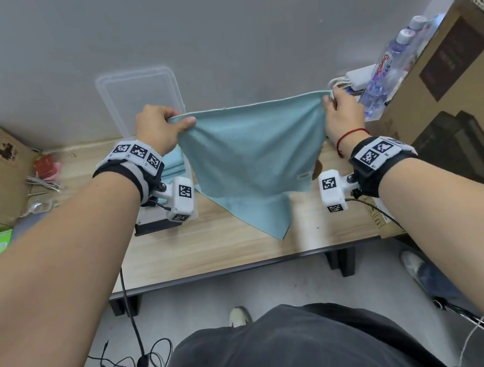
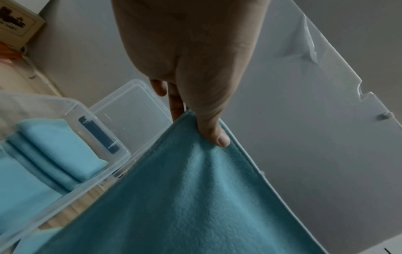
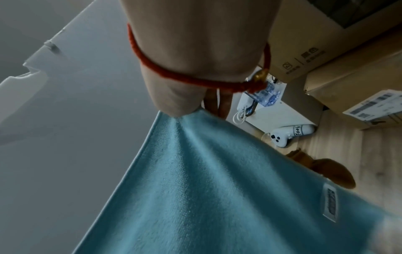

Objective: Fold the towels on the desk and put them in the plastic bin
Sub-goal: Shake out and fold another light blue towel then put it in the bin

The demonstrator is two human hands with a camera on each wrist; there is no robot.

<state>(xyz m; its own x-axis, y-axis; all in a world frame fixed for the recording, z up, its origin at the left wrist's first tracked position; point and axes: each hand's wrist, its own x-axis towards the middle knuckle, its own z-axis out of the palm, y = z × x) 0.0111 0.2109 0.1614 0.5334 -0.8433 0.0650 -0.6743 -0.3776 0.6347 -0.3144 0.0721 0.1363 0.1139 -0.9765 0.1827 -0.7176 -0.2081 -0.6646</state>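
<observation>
Pinching towel (image 1: 250,158) corners, both hands raised apart.

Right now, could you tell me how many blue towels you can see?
3 at least: one blue towel held up by left hand and right hand; two folded towels in the clear plastic bin. More may be hidden.

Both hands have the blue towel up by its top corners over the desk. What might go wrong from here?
The left hand and right hand only pinch the towel at its corners, so one could slip and spoil the fold. The hanging lower corner may drag on the desk and bunch. The plastic bin already holds folded towels, so space may be tight.
</observation>
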